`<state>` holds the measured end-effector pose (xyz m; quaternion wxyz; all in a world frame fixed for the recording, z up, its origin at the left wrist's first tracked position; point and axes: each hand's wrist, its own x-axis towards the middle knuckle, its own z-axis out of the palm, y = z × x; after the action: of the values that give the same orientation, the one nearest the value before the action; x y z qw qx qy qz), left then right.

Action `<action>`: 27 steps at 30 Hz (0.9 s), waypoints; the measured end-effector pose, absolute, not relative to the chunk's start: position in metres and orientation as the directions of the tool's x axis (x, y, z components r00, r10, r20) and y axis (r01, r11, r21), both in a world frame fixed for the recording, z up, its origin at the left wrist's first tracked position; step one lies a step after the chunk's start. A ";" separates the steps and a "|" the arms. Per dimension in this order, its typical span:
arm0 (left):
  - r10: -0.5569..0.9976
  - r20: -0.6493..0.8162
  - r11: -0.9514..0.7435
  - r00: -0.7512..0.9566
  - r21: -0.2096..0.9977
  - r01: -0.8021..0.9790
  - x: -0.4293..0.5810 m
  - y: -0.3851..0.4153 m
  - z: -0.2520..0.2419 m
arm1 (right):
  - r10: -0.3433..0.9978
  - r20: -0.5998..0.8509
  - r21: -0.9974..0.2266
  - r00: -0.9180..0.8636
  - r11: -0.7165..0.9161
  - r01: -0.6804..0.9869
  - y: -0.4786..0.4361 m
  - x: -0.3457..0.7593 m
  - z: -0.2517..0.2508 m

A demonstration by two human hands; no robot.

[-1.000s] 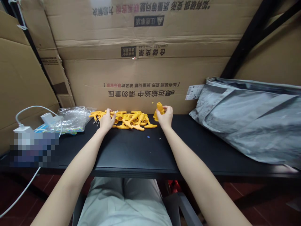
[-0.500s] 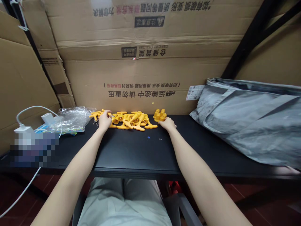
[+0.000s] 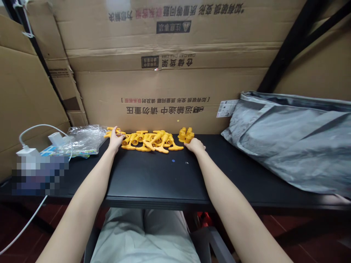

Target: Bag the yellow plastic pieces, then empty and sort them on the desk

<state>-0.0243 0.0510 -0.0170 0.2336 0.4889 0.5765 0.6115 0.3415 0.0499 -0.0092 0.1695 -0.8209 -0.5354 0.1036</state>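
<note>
My left hand (image 3: 116, 141) is closed on a yellow T-shaped handle (image 3: 112, 129) at the left end of the pile, its fingers partly hiding the pieces there. Beside it, several yellow T-handled pieces (image 3: 163, 141) with round hollow sockets lie heaped together on the black tabletop. To the right of this heap stands a tight group of small yellow stepped caps (image 3: 182, 134). My right hand (image 3: 195, 145) is at their near side, fingers curled against the closest cap (image 3: 189, 137); its fingertips are partly hidden.
Clear plastic packaging (image 3: 89, 137) lies at the left, near a white charger (image 3: 27, 154) with a cable and a blurred-out object. A large grey bag (image 3: 287, 142) occupies the right side. Cardboard (image 3: 164, 84) walls the back. A small blue dot (image 3: 173, 160) marks the black tabletop (image 3: 156, 179).
My left hand has moved left with the yellow T-shaped handle, over the leftmost pieces, whose thin metal spirals showed before. Socketed pieces it covered are now visible. My right hand stays by the caps.
</note>
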 end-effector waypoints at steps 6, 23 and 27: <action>0.820 0.350 -0.197 -0.453 0.916 0.350 -0.039 0.060 -0.025 | 0.947 -0.002 -0.213 0.322 -0.315 0.925 0.038 0.328 0.004; 0.837 0.445 0.015 -0.320 0.565 0.825 -0.041 0.052 -0.028 | 0.953 -0.002 -0.172 0.302 -0.298 0.939 0.035 0.322 0.007; 0.854 0.438 0.021 -0.282 0.512 0.859 -0.041 0.057 -0.033 | 0.954 0.003 -0.163 0.298 -0.294 0.942 0.036 0.323 0.006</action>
<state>-0.0414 0.0570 -0.0331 -0.0037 0.5992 0.7145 0.3612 0.3231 0.0358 0.0059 0.0665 -0.8029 -0.5905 0.0472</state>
